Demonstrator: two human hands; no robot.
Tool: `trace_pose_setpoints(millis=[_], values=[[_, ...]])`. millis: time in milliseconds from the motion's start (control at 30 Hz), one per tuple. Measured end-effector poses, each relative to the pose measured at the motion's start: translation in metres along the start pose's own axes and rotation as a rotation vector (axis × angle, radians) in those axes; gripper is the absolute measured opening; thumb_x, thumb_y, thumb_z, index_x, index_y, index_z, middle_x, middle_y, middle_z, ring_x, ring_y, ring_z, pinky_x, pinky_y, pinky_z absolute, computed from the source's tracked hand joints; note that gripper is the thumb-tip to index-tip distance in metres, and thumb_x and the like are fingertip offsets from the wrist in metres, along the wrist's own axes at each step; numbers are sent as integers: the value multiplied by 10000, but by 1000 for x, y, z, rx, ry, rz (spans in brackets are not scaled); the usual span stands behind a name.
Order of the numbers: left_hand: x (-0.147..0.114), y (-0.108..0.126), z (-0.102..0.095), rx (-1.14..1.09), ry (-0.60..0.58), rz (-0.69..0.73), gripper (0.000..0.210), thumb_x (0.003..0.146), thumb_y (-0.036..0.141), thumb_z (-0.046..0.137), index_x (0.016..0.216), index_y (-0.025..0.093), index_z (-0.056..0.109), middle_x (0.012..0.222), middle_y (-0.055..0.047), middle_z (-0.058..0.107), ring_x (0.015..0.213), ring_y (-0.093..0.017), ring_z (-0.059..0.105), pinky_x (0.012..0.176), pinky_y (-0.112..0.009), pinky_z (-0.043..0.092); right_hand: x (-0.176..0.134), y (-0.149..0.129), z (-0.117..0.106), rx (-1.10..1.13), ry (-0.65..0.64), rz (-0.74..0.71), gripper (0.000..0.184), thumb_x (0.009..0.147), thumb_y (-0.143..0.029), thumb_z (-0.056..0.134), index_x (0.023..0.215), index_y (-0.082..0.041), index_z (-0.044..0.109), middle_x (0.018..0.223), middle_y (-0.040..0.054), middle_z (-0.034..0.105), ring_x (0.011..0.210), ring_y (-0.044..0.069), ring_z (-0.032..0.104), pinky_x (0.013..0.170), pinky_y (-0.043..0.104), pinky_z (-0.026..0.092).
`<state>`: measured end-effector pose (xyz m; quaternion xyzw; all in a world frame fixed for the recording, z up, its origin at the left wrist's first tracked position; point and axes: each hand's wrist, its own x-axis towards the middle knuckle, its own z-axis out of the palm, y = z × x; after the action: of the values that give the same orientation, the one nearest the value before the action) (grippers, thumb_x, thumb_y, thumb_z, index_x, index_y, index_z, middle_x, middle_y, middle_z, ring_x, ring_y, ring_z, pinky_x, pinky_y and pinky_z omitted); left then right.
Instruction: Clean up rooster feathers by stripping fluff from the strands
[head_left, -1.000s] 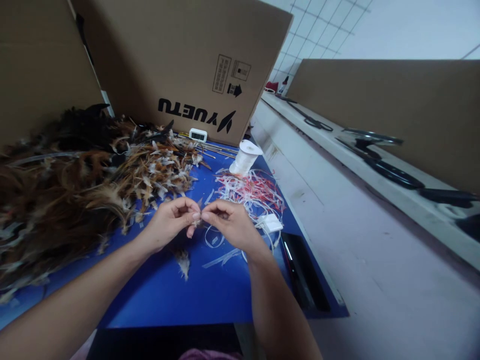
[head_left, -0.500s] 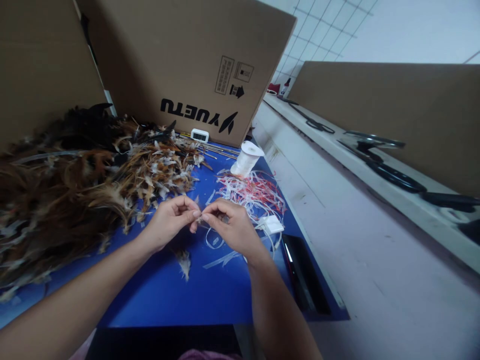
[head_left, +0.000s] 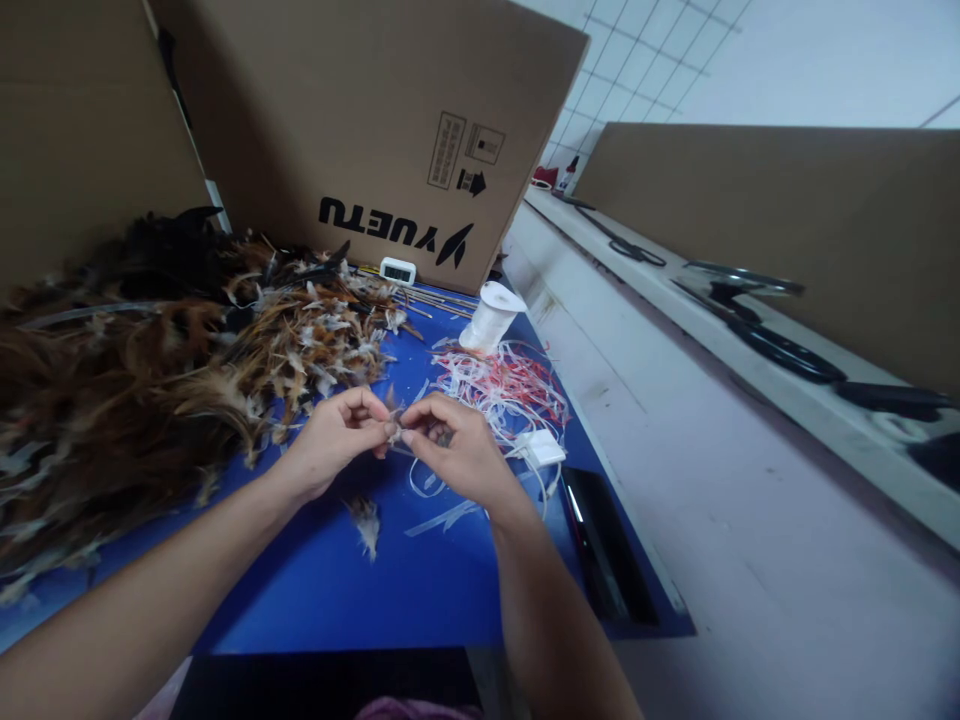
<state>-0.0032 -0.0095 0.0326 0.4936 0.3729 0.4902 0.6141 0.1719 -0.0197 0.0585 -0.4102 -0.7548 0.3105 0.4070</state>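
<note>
Over the blue tabletop (head_left: 352,610) my left hand (head_left: 334,440) pinches a small pale feather (head_left: 395,428) between thumb and fingertips. My right hand (head_left: 457,450) meets it from the other side, its thumb and forefinger closed at the feather's edge with the other fingers curled. Fine details between the fingertips are too small to make out. A loose brown and white feather (head_left: 365,525) lies below my left hand. Just beyond my right hand is a tangle of white and red plastic strips (head_left: 502,385), and behind it stands a white spool (head_left: 487,320).
A large heap of brown and black feathers (head_left: 187,350) covers the left side. A cardboard box (head_left: 360,120) stands behind, with a small digital display (head_left: 397,271) before it. A white charger (head_left: 541,448) and a black phone-like object (head_left: 607,550) lie right. Scissors (head_left: 780,345) rest on the ledge.
Both hands stay close together with small finger movements. The fingertips have parted slightly, showing more of the pale feather between them. The view has shifted a little.
</note>
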Motion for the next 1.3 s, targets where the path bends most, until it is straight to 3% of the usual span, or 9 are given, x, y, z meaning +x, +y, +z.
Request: trace_pose_setpoints(millis=[167,600,833,1033,1300], values=[[1,-1,-2,64,8,50,212,675,232,754,736,164,563,660,37,605,566,-82,573,546,-194,482,1,4,8,92,2,105,132,782,-151,566,889,-192,631,806,-5,652,714,110,607,624,223,484],[2,-6,-5,418,62,255,163,742,270,681,793,176,558,736,-1,628,634,-128,622,617,-252,523,2,11,18,96,109,139,122,748,-138,592,850,-191,633,769,-6,643,674,105,611,618,216,505],[4,-10,-5,466,117,298,178,728,267,689,822,173,571,749,-16,654,661,-140,641,627,-250,539,3,16,22,219,116,214,98,739,-183,608,835,-193,626,719,-20,631,626,102,617,598,224,517],[3,-12,-4,493,133,335,184,719,240,684,839,179,559,758,-14,665,668,-147,658,638,-258,549,7,24,26,378,121,390,85,719,-197,605,801,-175,605,606,-36,581,548,111,626,422,172,458],[2,-14,-3,526,156,344,163,746,253,662,857,187,561,763,-15,677,674,-138,659,630,-236,545,8,25,27,435,66,438,121,707,-234,635,791,-148,633,581,-36,580,467,71,552,368,146,424]])
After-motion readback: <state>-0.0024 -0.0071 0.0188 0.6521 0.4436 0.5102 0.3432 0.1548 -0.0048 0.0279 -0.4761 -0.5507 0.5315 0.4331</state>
